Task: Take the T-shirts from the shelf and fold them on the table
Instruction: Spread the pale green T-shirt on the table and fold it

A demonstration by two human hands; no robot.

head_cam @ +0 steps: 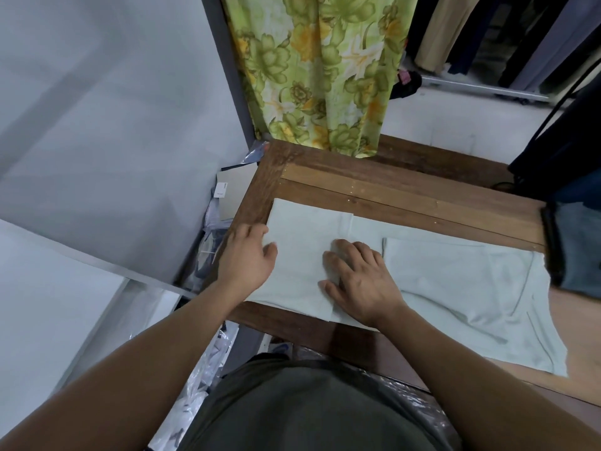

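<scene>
A pale mint T-shirt lies spread across the brown wooden table, partly folded, its sleeve end at the right and its hem end at the left. My left hand holds the shirt's left edge, fingers curled round the cloth with the thumb on top. My right hand lies flat on the middle of the shirt with fingers spread, pressing the cloth down.
A green and yellow floral curtain hangs over the table's far edge. Dark clothes hang at the right, reaching the table's right end. Bagged clothes and a card sit on the floor left of the table, by a grey wall.
</scene>
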